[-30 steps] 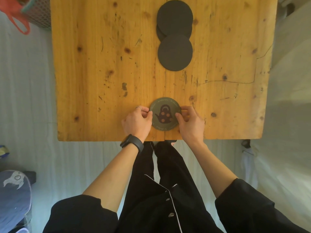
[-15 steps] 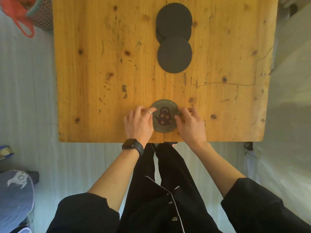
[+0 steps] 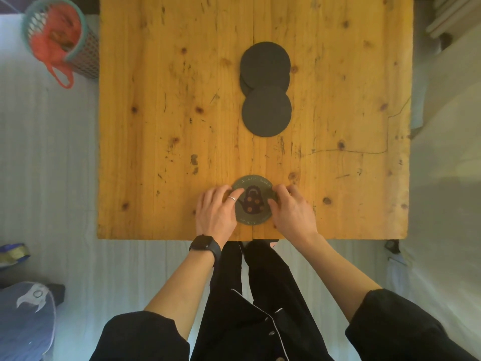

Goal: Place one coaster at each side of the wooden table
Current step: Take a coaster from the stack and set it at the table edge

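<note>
Fingers, left hand [image 3: 217,211]: spread flat, tips [image 3: 235,192] lying on the left edge of the printed coaster [image 3: 253,200]; not curled round it. Ring on one finger, dark watch [image 3: 205,246] on the wrist.
Fingers, right hand [image 3: 292,208]: loosely bent, tips [image 3: 279,190] pressed on the coaster's right rim, thumb against its near right edge; resting on it, not lifting.
Printed coaster: round, olive-green, teapot design with lettering round the rim. Lies flat on the worktop [image 3: 169,126], at the middle of the near edge, just inside it, between both hands.
Dark coasters [image 3: 265,88]: plain, round, overlapping in a short row on the worktop's centre line, toward the far half. Nearest one [image 3: 266,112] lies on top of the others. Two or three, count unclear. Well apart from the printed coaster.
Worktop: yellow knotted wood, a seam down the middle, scuffs and a thin crack on the right side.
Left and right sides of worktop: no coaster on either.
Off worktop, far left: mesh basket [image 3: 56,35] on the floor with a red bag in it.
Off worktop, near left: blue cushion [image 3: 24,319], white shape on it.
Person: black sleeves, black trousers, standing at the near edge.
</note>
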{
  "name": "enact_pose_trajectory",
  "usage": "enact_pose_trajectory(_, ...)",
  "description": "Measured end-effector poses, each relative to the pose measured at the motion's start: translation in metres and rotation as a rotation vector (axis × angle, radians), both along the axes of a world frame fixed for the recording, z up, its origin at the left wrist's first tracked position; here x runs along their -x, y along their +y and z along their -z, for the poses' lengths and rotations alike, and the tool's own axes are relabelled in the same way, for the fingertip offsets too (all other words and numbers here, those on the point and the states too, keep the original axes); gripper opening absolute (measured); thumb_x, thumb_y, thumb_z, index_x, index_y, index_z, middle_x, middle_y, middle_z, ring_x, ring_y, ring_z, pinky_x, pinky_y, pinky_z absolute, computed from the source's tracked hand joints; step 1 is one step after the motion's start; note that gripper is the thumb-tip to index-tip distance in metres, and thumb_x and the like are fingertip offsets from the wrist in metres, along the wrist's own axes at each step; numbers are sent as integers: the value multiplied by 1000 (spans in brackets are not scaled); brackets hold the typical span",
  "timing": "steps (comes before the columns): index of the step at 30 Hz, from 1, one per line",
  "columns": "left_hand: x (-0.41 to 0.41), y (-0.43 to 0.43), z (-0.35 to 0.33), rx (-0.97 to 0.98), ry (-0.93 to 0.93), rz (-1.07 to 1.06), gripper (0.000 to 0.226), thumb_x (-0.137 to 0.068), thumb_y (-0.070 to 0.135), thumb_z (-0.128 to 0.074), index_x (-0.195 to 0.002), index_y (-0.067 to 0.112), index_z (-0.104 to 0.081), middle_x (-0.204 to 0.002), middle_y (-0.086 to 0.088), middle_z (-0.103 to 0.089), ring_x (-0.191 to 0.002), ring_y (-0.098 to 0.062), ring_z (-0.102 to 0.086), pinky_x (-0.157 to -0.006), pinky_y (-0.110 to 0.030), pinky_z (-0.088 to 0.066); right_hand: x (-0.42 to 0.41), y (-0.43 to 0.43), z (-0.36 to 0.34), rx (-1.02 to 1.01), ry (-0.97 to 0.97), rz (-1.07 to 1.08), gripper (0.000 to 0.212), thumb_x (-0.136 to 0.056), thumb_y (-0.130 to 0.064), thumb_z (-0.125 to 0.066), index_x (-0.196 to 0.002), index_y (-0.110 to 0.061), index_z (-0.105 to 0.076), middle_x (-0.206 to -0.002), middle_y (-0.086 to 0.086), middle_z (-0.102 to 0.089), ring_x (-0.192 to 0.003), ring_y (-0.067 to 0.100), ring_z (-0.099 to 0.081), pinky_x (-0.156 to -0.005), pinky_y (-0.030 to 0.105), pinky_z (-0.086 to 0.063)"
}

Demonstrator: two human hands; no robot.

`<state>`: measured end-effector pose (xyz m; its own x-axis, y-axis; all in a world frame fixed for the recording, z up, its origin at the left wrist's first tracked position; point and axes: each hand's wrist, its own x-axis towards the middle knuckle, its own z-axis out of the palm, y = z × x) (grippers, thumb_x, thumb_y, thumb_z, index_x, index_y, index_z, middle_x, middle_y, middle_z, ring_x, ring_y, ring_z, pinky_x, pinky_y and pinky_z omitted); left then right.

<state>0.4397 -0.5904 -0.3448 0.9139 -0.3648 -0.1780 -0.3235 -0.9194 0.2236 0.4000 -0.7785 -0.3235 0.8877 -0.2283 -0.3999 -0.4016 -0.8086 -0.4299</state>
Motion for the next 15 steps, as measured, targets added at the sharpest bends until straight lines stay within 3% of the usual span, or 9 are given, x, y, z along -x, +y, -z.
enact_pose_trajectory(6,-44,-12,-10,72,75,6,28,-78,24,-61,-104,29,-69,-141,-1,-50,-125,-26,-46,-97,-43,-46,-45,-30,-12,-18,231,-29,27,-92,-48,-53,-108,-28,-60,-107,0,-56,-88,29,-62,-69,42,-56)
enact_pose_trajectory(9,-89,-26,-9,106,42,-16,41,-84,30,-58,-125,28,-61,-150,-2,-40,-135,-27,-37,-106,-46,-41,-85,-43,-11,-5,158,125,38,-91,-55,-46,-115,-29,-60,-113,1,-58,-95,31,-62,-73,41,-53)
enact_pose_trajectory(12,-133,-39,2,57,66,-66,64,-92,43,-48,-151,26,-31,-163,-4,-19,-148,-27,-18,-116,-53,-25,-126,-50,-7,9,78,305,57,-88,-63,-46,-132,-25,-51,-129,3,-54,-112,32,-58,-81,43,-50)
enact_pose_trajectory(15,-155,-41,22,-67,91,-55,76,-95,59,-26,-156,28,6,-165,-1,10,-152,-24,6,-118,-58,-6,-156,-48,-2,-1,64,393,72,-85,-66,-52,-139,-19,-43,-139,8,-46,-126,33,-47,-91,47,-48)
